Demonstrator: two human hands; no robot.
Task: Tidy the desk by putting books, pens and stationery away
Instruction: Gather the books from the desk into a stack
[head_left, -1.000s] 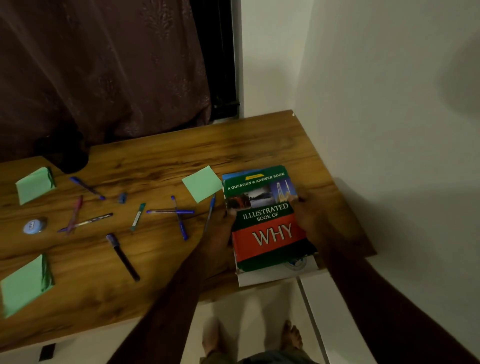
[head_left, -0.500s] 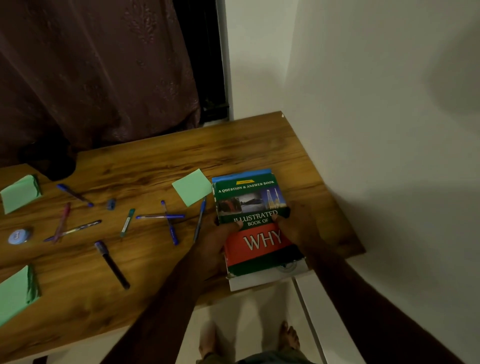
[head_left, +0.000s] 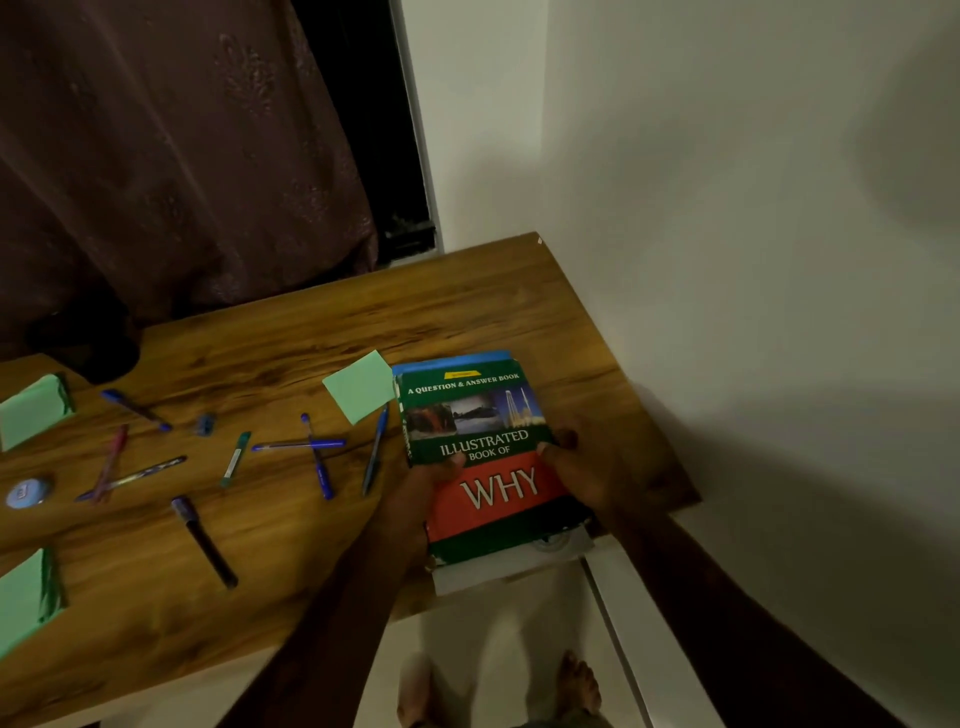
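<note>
A green and red book titled "Illustrated Book of Why" (head_left: 478, 415) tops a small stack near the front right corner of the wooden desk (head_left: 270, 358). A blue book edge (head_left: 457, 359) and a white book (head_left: 498, 571) show beneath it. My left hand (head_left: 415, 499) grips the stack's left side, thumb on the cover. My right hand (head_left: 582, 473) grips its right side, thumb on the cover too. Several pens (head_left: 311, 444) lie scattered left of the stack, with a black marker (head_left: 205, 543) nearer the front edge.
Green sticky-note pads lie by the books (head_left: 358, 385), at far left (head_left: 34, 410) and at front left (head_left: 23, 597). A round blue item (head_left: 28, 492) sits at the left edge. A white wall borders the desk's right side; a dark curtain (head_left: 171, 156) hangs behind.
Both hands slid in from the sides of the stack and their thumbs came onto the top cover. The stack looks slightly raised at its near end.
</note>
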